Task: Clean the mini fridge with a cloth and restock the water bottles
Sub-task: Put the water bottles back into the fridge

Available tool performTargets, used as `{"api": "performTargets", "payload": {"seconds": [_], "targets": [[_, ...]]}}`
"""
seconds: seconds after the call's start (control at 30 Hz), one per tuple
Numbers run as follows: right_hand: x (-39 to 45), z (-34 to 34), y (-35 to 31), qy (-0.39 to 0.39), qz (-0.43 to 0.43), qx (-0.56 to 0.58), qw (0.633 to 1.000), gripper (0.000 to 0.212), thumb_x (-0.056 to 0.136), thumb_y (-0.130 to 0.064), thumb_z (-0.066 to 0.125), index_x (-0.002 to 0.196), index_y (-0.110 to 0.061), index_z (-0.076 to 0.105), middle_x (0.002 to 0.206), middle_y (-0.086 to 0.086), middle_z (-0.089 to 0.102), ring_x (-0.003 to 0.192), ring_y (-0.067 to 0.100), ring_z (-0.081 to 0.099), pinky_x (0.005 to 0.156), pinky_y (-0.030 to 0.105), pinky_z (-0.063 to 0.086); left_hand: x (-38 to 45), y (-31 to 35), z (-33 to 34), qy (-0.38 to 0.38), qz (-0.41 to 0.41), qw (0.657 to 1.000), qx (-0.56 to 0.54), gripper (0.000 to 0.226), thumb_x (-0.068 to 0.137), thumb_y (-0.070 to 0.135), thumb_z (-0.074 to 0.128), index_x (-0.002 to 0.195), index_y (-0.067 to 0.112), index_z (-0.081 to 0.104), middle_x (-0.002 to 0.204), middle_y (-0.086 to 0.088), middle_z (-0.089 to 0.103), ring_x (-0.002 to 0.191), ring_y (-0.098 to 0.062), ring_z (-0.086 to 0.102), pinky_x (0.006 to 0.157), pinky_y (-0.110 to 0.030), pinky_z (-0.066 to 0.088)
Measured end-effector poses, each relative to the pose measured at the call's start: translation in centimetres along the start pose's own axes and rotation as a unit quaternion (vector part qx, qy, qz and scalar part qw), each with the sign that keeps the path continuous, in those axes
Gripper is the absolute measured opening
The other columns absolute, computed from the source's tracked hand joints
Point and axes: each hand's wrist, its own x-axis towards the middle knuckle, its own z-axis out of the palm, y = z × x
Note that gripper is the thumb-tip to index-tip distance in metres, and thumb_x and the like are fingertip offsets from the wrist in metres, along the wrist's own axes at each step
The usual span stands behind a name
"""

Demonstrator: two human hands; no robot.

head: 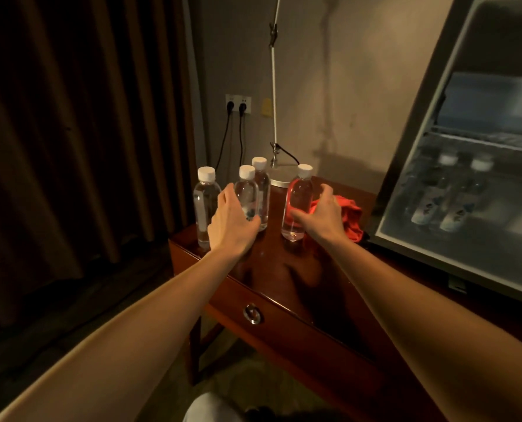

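Four clear water bottles with white caps stand on a dark wooden side table (pixel 284 269). My left hand (pixel 232 223) curls round the second bottle from the left (pixel 246 190), thumb across its front. My right hand (pixel 322 213) wraps the rightmost bottle (pixel 297 196), thumb on its front. Both bottles stand upright on the table. The leftmost bottle (pixel 204 202) and the rear bottle (pixel 261 178) are untouched. A red cloth (pixel 352 219) lies crumpled just right of my right hand. The mini fridge (pixel 466 178) stands at the right, with two bottles (pixel 442 205) dimly visible on its lower shelf.
A lamp with a round metal base (pixel 281 179) and a thin white pole stands behind the bottles. Two plugs sit in a wall socket (pixel 238 103), cords hanging down. A dark curtain (pixel 70 147) fills the left. The table has a drawer with a metal knob (pixel 252 313).
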Motion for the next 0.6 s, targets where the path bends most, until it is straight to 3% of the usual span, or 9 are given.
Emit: {"api": "performTargets", "payload": {"seconds": [0.13, 0.3, 0.47, 0.6], "targets": [[1.8, 1.2, 0.9, -0.007, 0.007, 0.015, 1.0, 0.076, 0.064, -0.039, 0.086, 0.121, -0.019, 0.04, 0.115, 0.004, 0.06, 0.106, 0.022, 0.059, 0.093, 0.044, 0.052, 1.3, 0.2, 1.3, 0.0, -0.029, 0.999, -0.015, 0.087, 0.083, 0.035, 0.072, 0.15, 0.014, 0.02, 0.145, -0.011, 0.046, 0.124, -0.034, 0.053, 0.094, -0.048, 0.047], [2.9, 1.2, 1.5, 0.021, 0.016, 0.046, 0.999, 0.066, 0.069, -0.036, 0.086, 0.11, -0.011, 0.041, 0.09, -0.008, 0.054, 0.095, 0.018, 0.061, 0.082, 0.035, 0.052, 2.0, 0.6, 2.4, 0.011, -0.036, 0.999, 0.015, 0.082, 0.083, 0.035, 0.074, 0.147, 0.014, 0.026, 0.143, -0.009, 0.04, 0.127, -0.034, 0.047, 0.091, -0.051, 0.049], [2.8, 0.4, 1.9, -0.007, -0.041, 0.031, 0.999, 0.062, 0.07, -0.035, 0.085, 0.12, -0.017, 0.053, 0.108, -0.004, 0.064, 0.096, 0.01, 0.058, 0.081, 0.026, 0.045, 1.8, 1.4, 2.6, -0.011, -0.027, 0.999, 0.045, 0.061, 0.083, 0.034, 0.073, 0.132, 0.016, 0.042, 0.132, -0.006, 0.042, 0.122, -0.029, 0.045, 0.08, -0.043, 0.045], [1.9, -0.9, 2.1, -0.022, -0.067, 0.014, 0.997, 0.049, 0.067, -0.041, 0.086, 0.104, -0.026, 0.057, 0.097, -0.009, 0.063, 0.089, 0.009, 0.059, 0.075, 0.026, 0.047, 1.0, 2.1, 2.4, -0.01, -0.032, 0.999, 0.029, 0.058, 0.082, 0.026, 0.073, 0.131, 0.017, 0.044, 0.129, -0.006, 0.053, 0.122, -0.029, 0.046, 0.084, -0.044, 0.046]]}}
